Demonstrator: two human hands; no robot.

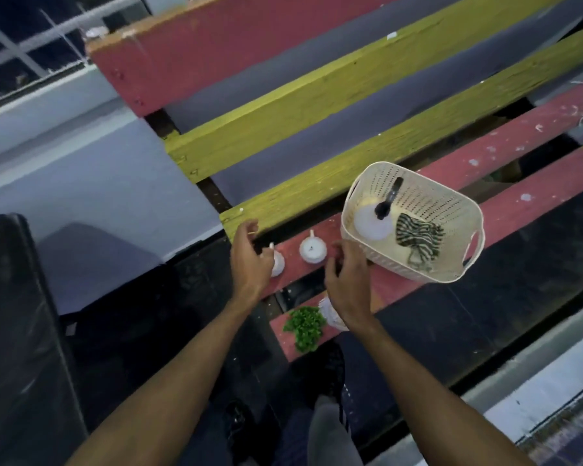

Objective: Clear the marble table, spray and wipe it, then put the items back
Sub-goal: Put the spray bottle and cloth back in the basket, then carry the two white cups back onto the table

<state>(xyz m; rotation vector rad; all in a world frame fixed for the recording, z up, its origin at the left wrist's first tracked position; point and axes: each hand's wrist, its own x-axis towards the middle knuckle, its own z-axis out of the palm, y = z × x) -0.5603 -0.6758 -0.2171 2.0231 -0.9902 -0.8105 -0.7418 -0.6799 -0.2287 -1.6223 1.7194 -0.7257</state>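
Your left hand hovers over the red seat slat of the painted bench; fingers loosely curled, spread apart, closed on nothing. Its palm partly covers a small white cup standing on that slat; contact with the cup cannot be told.

Just to the right, a second white cup stands upright on the same slat, handle pointing away from you, untouched.

Your right hand sits beside it, fingers bent but relaxed and holding nothing, knuckles close to the near corner of the cream perforated basket. Below that hand, a green leafy plant lies on the front red slat, its white pot largely hidden by your wrist.

The basket rests on the red slat, holding a white spray bottle with black nozzle and a striped cloth.
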